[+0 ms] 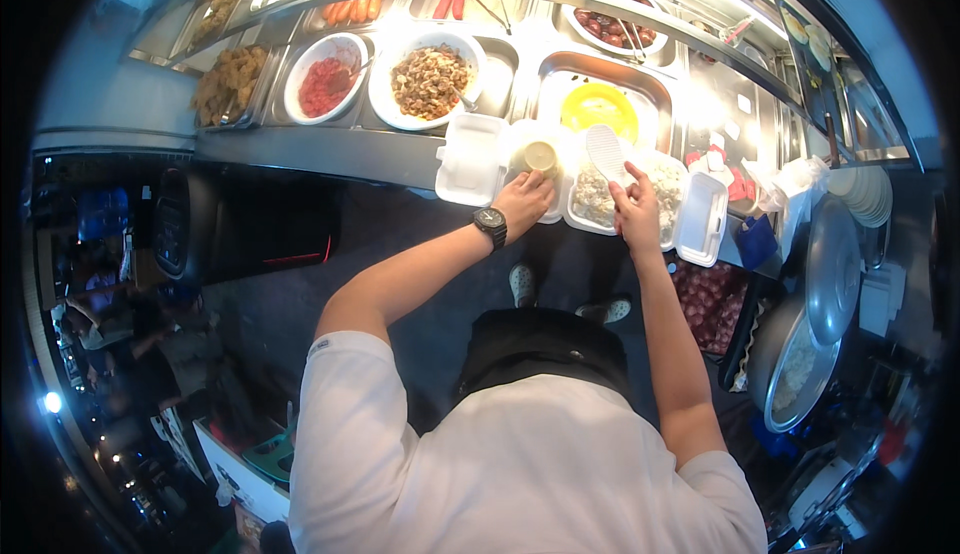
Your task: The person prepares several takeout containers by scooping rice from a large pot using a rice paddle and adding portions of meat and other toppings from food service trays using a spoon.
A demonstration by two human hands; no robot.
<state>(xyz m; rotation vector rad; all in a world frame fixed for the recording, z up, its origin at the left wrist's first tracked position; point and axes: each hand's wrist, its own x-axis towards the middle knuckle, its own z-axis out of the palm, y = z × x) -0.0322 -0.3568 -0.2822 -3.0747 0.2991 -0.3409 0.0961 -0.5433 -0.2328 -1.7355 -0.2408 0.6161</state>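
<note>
My left hand (528, 204), with a dark watch on its wrist, has its fingers closed at a small round tan cup (540, 157) over an open white foam box (470, 160). What lies under the cup is partly hidden by glare and my hand. A white rice paddle (604, 151) is gripped in my right hand (638, 216), its flat blade pointing away from me. Beneath the paddle, white rice (594, 202) fills a foam tray. More rice (664, 192) lies beside it, next to an open foam lid (703, 220).
Beyond the boxes, metal wells hold a bowl of pink food (322, 88), a bowl of chopped brown food (428, 82) and a yellow dish (598, 110). Fried pieces (229, 86) sit far left. At right stand a large rice pot (800, 369) and stacked foam containers (861, 197).
</note>
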